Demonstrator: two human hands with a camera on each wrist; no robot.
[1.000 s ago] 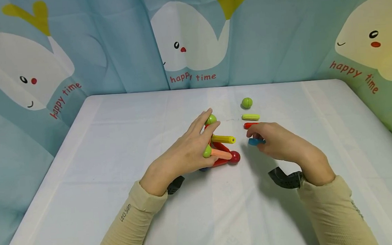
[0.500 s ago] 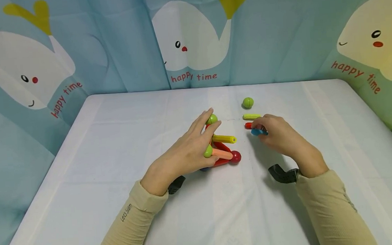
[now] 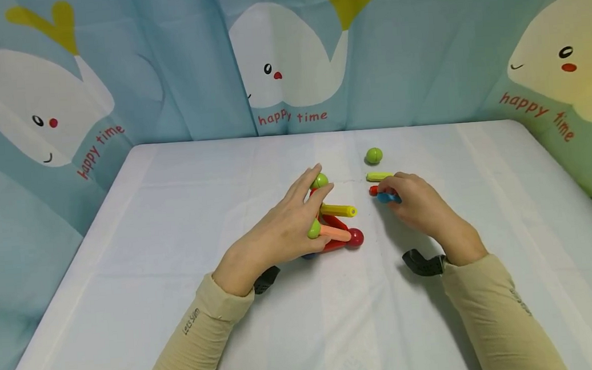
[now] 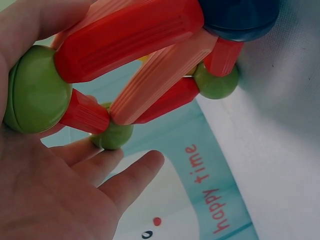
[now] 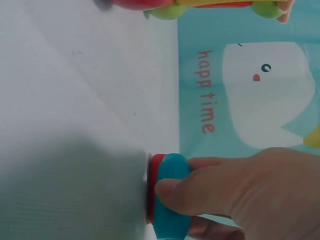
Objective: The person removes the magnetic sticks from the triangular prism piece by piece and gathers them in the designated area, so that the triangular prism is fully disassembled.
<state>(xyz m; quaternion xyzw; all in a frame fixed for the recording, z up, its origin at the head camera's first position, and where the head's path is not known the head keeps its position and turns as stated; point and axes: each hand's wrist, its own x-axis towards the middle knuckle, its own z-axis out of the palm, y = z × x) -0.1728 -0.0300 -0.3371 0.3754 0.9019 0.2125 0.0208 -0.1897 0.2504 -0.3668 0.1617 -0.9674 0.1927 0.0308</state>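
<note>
My left hand [image 3: 283,223] holds a toy frame of plastic sticks and balls at the table's middle. Its parts include a yellow stick [image 3: 338,210], a peach stick [image 3: 334,232], a dark red ball [image 3: 355,237] and green balls [image 4: 40,90]. In the left wrist view a dark blue ball [image 4: 242,17] sits low against the cloth. My right hand [image 3: 421,202] pinches a short blue stick [image 5: 170,215] between thumb and fingers. Right beside the blue one, a red stick [image 5: 152,190] lies on the cloth, partly hidden; whether the fingers touch it I cannot tell.
Beyond the right hand lie a yellow-green stick [image 3: 379,176] and a loose green ball [image 3: 373,156]. A white cloth covers the table [image 3: 174,216]. Behind it hangs a blue curtain [image 3: 189,60] printed with whales.
My right hand has moved away from me with the blue stick, from in front of the red stick to right next to it. The left hand and the frame have stayed put.
</note>
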